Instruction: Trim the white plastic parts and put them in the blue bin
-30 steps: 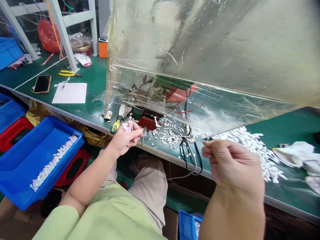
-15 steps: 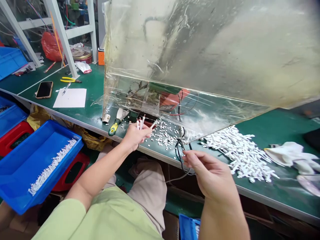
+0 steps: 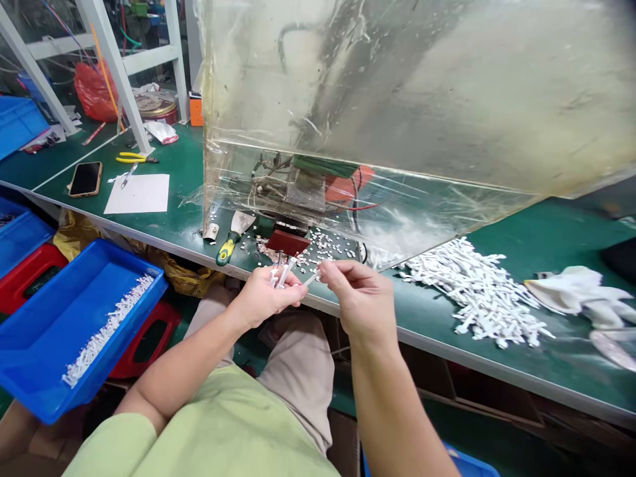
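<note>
My left hand is closed around several slim white pieces, whose ends stick up past the fingers. One more white strip lies between my two hands. Its far end is at the pinched fingertips of my right hand, which appear to grip it. Just beyond my left hand is a small machine with a dark red plate, partly behind a clear plastic sheet. Small white bits lie scattered around it. To the right, a heap of similar white pieces covers part of the green bench.
The hanging plastic sheet slants over the bench. A scraper, paper sheet, phone and yellow-handled pliers lie leftward. A blue bin holding white pieces rests at lower left. White gloves lie at right.
My right hand has moved left from beside the black cable to the strip at my left hand. The left hand has lowered slightly, showing the red plate more fully.
</note>
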